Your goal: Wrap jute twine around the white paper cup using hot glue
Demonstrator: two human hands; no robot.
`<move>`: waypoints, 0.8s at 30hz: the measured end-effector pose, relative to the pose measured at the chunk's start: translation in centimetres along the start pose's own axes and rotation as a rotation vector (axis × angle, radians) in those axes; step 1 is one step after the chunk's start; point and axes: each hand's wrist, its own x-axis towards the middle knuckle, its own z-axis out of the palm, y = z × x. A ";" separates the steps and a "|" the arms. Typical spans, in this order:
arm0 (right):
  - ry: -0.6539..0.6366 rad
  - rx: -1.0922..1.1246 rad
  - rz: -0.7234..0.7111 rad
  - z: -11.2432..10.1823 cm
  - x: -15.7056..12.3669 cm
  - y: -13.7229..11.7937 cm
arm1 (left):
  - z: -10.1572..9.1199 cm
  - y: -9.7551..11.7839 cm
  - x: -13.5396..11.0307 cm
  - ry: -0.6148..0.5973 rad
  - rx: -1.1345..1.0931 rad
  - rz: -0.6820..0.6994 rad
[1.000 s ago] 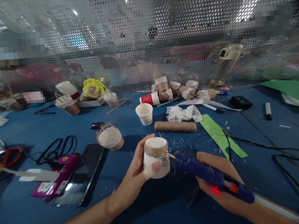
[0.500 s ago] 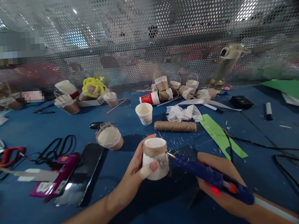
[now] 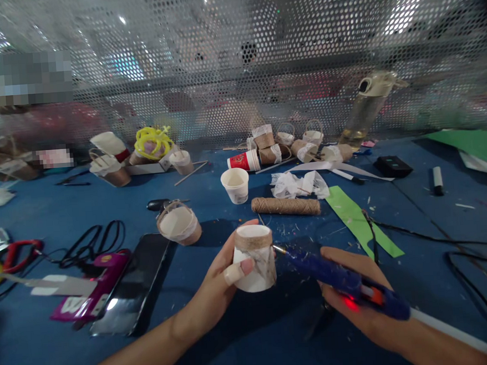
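Note:
My left hand [image 3: 220, 273] grips a white paper cup [image 3: 256, 270] with a band of jute twine [image 3: 253, 240] wound round it near one end. A bandage covers part of the left thumb. In my right hand [image 3: 359, 291] is a blue hot glue gun [image 3: 328, 268] with a red light glowing on its body. Its metal nozzle points at the twine band's right edge; whether it touches I cannot tell. Behind the cup lies a roll of jute twine [image 3: 286, 206], and a second white paper cup [image 3: 235, 186] stands beyond it.
Left of my hand are a small twine-handled basket [image 3: 180, 225], a black phone [image 3: 129, 288], a purple device [image 3: 92, 285] and red-handled pliers [image 3: 21, 256]. Green paper [image 3: 354, 219] and a black cable [image 3: 422, 236] lie to the right. A perforated metal screen [image 3: 235, 66] stands behind the table.
The cup has turned slightly in my left hand, bringing more of its grey printed pattern into view. The glue gun has shifted only a little beside it.

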 end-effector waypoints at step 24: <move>0.140 0.265 0.185 2.0 1.1 -1.2 | 2.0 -0.4 0.5 0.078 0.269 0.011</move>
